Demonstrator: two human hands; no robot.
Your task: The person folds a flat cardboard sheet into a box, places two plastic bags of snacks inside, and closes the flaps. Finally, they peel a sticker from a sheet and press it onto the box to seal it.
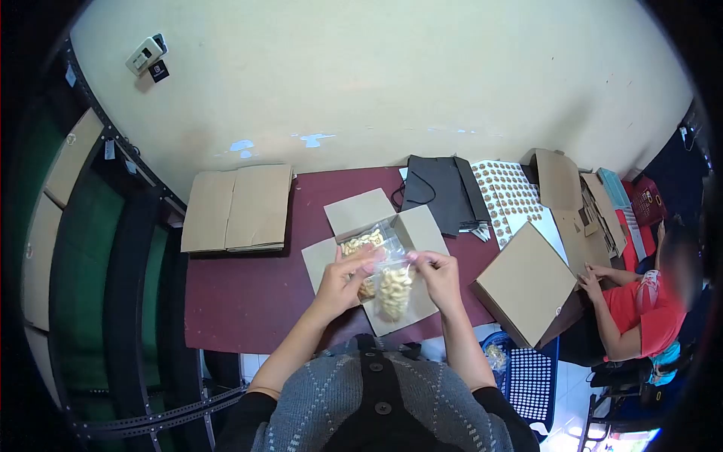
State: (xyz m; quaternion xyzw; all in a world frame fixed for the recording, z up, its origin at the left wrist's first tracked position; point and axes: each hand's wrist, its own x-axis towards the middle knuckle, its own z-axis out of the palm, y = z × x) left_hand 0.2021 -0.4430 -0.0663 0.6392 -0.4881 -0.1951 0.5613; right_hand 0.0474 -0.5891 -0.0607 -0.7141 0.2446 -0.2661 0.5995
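A clear zip bag of pale cashew-like nuts (394, 294) hangs upright over the front part of an open cardboard box (360, 211). My left hand (343, 282) is closed on the bag's upper left edge. At its upper right corner, my right hand (440, 277) pinches the plastic between thumb and fingers. Inside the box, behind the held bag, lies another clear bag of nuts (363, 242). All the box flaps are folded outward. My left hand and the held bag hide part of the box's inside.
Flattened cardboard boxes (260, 207) are stacked at left on the maroon table (233, 301). Dark paper bags (433, 192), a sticker sheet (512, 196) and a closed box (527, 282) stand right. A blue basket (529, 384) is below; a person in red (629, 316) works at far right.
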